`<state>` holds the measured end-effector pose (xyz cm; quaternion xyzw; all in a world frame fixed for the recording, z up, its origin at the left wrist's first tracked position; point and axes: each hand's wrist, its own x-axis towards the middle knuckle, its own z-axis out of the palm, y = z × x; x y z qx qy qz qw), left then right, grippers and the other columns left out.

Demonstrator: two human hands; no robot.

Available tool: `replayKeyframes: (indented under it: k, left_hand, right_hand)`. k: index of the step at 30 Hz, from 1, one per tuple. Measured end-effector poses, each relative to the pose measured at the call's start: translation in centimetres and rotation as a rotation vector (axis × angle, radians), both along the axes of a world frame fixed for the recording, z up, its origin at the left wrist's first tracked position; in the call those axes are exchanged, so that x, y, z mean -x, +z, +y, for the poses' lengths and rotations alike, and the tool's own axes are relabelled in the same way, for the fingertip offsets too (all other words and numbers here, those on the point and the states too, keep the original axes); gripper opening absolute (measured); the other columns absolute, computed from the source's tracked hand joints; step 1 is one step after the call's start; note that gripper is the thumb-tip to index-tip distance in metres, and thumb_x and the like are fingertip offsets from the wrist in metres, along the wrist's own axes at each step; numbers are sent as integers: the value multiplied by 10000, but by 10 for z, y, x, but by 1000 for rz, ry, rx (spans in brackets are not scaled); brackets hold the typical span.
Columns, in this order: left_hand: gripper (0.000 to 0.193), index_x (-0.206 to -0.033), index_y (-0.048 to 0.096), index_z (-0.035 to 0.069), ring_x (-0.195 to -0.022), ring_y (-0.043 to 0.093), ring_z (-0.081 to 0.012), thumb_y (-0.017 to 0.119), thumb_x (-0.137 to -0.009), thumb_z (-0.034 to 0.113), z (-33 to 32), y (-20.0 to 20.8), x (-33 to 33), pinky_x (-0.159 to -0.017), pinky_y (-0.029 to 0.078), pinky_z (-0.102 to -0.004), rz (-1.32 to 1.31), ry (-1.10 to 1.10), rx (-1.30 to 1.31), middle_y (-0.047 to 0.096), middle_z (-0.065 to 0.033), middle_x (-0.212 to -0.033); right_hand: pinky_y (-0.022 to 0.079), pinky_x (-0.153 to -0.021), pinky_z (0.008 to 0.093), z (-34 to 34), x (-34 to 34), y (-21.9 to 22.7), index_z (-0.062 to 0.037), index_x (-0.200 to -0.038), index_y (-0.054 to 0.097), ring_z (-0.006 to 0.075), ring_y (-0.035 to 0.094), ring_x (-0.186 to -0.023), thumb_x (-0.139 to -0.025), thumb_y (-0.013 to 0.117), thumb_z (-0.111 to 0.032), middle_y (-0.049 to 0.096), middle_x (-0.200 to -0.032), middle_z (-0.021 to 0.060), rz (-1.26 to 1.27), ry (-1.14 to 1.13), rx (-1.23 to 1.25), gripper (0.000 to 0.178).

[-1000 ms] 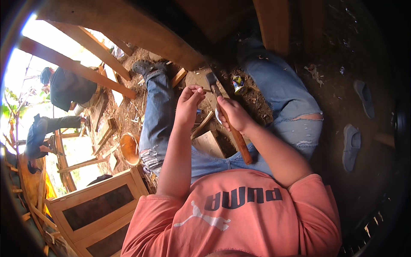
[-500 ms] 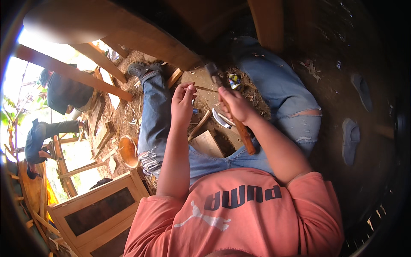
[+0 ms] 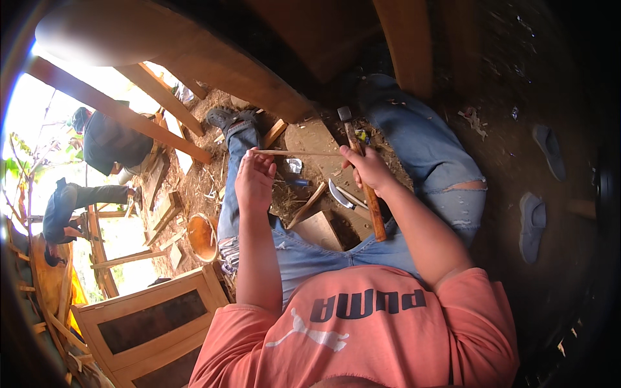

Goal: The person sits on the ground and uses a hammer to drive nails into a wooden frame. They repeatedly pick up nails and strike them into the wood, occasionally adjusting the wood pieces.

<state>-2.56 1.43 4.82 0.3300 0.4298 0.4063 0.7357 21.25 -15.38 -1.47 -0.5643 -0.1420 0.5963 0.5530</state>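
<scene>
Your two hands are apart, joined only by one thin wooden strip [image 3: 301, 152] that runs nearly level between them, above the ground between your two outstretched legs. Your left hand [image 3: 254, 183] has the strip's left end pinched at the fingertips, the other fingers loosely curled. Your right hand [image 3: 369, 169] is clamped around the handle of one hammer [image 3: 376, 216], its head up and away from you and its butt toward your lap. The strip's right end meets that hand at the thumb and forefinger; you cannot tell from this view how firmly they grip it.

Below the strip lie one crumpled foil scrap [image 3: 294, 165], one small blue cylinder [image 3: 299, 182] and one knife with a curved blade [image 3: 337, 196]. Nearer your lap is one wood block [image 3: 317, 231]. One yellow-and-blue wrapper [image 3: 363, 136] sits just behind the hammer, partly covered by it.

Off to your right are two grey slip-on shoes [image 3: 532, 226], well apart from your leg. On your left stand one orange-brown bucket [image 3: 202, 237] and one wooden frame [image 3: 143, 296] with two dark panels in sight. Beyond them, two other people [image 3: 116, 142] are bent over.
</scene>
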Motion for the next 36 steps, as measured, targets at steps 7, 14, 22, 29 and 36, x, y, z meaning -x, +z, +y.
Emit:
replayKeyframes:
  k: [7,14,22,29,36]
  left_hand:
    - [210,-1170,653,94,-937,665,-164,562,-1088,264,-7,-3,4,-815,539,-318,-7,-15,17,692,-28,-1006]
    - [305,-1269,591,67,-956,663,-183,535,-1093,309,-21,-5,-11,-826,534,-329,-8,-77,50,694,-64,-1046]
    - [315,-1310,588,-16,-1032,680,-188,605,-1063,178,-62,-13,-51,-927,565,-338,91,-425,140,695,-112,-1176]
    - [255,-1186,632,20,-1003,680,-158,642,-1053,238,-73,-24,-65,-911,575,-322,257,-316,128,704,-90,-1092]
    - [294,-1298,624,29,-799,633,-99,530,-1099,225,-65,-7,-18,-707,548,-251,105,-317,203,626,-7,-878]
  right_hand:
    - [426,-436,248,-5,-1,7,-95,-1001,505,55,488,-494,-964,714,-134,730,-949,108,32,-34,-128,216]
    - [432,-447,257,-8,-8,14,-94,-1020,498,63,498,-505,-968,688,-104,713,-915,113,70,-61,-114,198]
    - [438,-456,263,-7,5,11,-101,-1030,511,88,518,-517,-982,669,-128,694,-897,103,192,-67,-81,167]
    - [444,-454,281,-7,24,11,-96,-1007,527,96,515,-505,-1012,660,-258,665,-839,73,159,-23,-58,210]
    - [513,-496,326,-3,-16,-14,-7,-1162,589,137,589,-549,-977,683,-361,645,-827,89,-386,255,248,410]
